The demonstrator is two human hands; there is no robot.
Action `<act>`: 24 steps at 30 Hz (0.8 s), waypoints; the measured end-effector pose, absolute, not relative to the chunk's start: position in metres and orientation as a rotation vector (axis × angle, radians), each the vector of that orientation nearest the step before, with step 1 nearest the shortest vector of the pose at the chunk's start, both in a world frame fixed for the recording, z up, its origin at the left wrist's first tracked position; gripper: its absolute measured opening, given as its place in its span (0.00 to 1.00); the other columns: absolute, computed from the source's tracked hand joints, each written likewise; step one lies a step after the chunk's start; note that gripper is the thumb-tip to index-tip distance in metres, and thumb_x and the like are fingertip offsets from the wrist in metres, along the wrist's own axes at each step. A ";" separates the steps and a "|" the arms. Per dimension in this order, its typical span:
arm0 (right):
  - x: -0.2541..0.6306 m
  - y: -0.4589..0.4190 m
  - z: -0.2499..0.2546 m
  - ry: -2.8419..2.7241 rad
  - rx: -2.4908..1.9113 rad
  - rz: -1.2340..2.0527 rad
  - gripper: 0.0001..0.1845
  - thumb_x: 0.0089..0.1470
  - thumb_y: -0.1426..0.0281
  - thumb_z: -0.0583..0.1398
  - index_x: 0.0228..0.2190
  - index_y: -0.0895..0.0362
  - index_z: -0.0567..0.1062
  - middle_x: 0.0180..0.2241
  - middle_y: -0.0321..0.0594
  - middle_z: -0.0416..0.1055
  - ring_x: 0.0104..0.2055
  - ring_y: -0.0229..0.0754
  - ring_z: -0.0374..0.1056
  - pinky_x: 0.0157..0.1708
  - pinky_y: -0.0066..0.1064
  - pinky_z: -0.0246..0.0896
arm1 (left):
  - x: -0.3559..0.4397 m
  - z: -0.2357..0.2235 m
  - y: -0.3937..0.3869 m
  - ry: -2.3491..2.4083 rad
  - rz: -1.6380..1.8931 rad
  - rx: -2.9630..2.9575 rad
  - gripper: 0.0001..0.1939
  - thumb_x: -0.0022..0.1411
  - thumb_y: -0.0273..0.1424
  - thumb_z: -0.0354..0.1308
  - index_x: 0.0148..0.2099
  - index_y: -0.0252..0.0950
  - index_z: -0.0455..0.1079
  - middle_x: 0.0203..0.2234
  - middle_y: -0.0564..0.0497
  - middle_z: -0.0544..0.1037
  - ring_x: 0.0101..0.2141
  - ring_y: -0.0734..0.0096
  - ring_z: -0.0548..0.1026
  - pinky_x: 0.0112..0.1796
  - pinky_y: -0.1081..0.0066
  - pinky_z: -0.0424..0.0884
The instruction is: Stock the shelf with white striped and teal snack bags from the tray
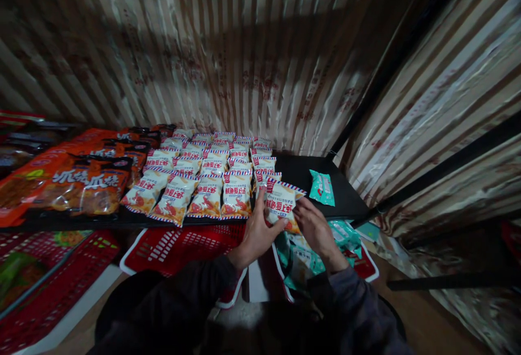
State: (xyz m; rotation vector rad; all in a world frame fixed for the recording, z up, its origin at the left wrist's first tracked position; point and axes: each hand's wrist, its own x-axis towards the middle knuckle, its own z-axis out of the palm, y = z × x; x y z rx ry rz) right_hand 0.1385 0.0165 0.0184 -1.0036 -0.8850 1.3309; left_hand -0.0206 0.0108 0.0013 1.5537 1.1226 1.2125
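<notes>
Between my two hands is a white snack bag (280,202) with a striped top edge and red lettering, at the front right end of rows of matching snack bags (236,195). My left hand (258,233) grips its left side and lower edge, thumb across the bottom. The fingers of my right hand (319,230) are curled against its right edge. To the right, a single teal packet (322,187) lies on the black shelf (291,168). Below my right hand, more teal packets (301,260) fill a basket.
Orange snack bags (85,181) cover the shelf's left part. Red baskets (179,246) stand underneath, one at far left holding green packages (24,273). A black shelf post (366,102) rises at the right, and striped sheeting (252,45) hangs behind.
</notes>
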 end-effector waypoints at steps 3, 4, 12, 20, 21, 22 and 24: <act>0.131 0.029 0.029 -0.993 -0.967 1.354 0.23 0.44 0.50 0.68 0.38 0.52 0.78 0.44 0.42 0.78 0.45 0.47 0.74 0.43 0.36 0.69 | -0.030 0.015 0.018 1.210 1.235 1.655 0.49 0.54 0.32 0.64 0.71 0.40 0.40 0.67 0.42 0.57 0.64 0.55 0.60 0.62 0.56 0.59; 0.128 0.033 0.032 -1.001 -0.978 1.354 0.23 0.44 0.49 0.67 0.36 0.52 0.78 0.42 0.42 0.79 0.44 0.46 0.75 0.42 0.35 0.69 | -0.033 0.018 0.020 1.223 1.219 1.677 0.49 0.54 0.32 0.64 0.71 0.40 0.41 0.68 0.42 0.55 0.65 0.54 0.57 0.63 0.56 0.57; 0.118 0.064 0.029 -0.904 -1.041 1.436 0.25 0.38 0.48 0.70 0.30 0.55 0.78 0.28 0.37 0.78 0.30 0.41 0.73 0.30 0.30 0.66 | -0.039 0.009 0.033 1.204 1.194 1.568 0.53 0.53 0.31 0.66 0.72 0.40 0.37 0.67 0.41 0.56 0.63 0.53 0.62 0.62 0.54 0.60; 0.118 0.077 0.035 -0.892 -1.099 1.414 0.16 0.37 0.56 0.69 0.24 0.54 0.78 0.24 0.35 0.76 0.27 0.39 0.70 0.28 0.29 0.63 | -0.047 0.000 0.040 1.063 1.211 1.513 0.52 0.54 0.30 0.65 0.72 0.39 0.36 0.67 0.40 0.56 0.62 0.55 0.63 0.60 0.58 0.63; 0.119 0.077 0.035 -0.893 -1.116 1.414 0.14 0.37 0.57 0.69 0.23 0.54 0.78 0.24 0.35 0.76 0.27 0.40 0.70 0.29 0.29 0.63 | -0.049 0.000 0.040 1.057 1.188 1.515 0.53 0.54 0.29 0.65 0.72 0.39 0.36 0.67 0.40 0.56 0.62 0.55 0.63 0.60 0.58 0.63; 0.121 0.077 0.034 -0.886 -1.133 1.415 0.13 0.36 0.59 0.69 0.22 0.54 0.78 0.23 0.35 0.76 0.27 0.40 0.70 0.29 0.30 0.64 | -0.051 0.000 0.041 1.056 1.167 1.522 0.53 0.53 0.29 0.65 0.72 0.39 0.36 0.67 0.40 0.56 0.62 0.55 0.63 0.60 0.58 0.63; 0.125 0.077 0.035 -0.861 -1.152 1.421 0.13 0.33 0.60 0.70 0.21 0.54 0.78 0.22 0.35 0.76 0.26 0.39 0.70 0.29 0.30 0.64 | -0.054 0.000 0.042 1.063 1.133 1.543 0.53 0.53 0.29 0.65 0.72 0.39 0.37 0.67 0.41 0.57 0.62 0.55 0.63 0.61 0.58 0.61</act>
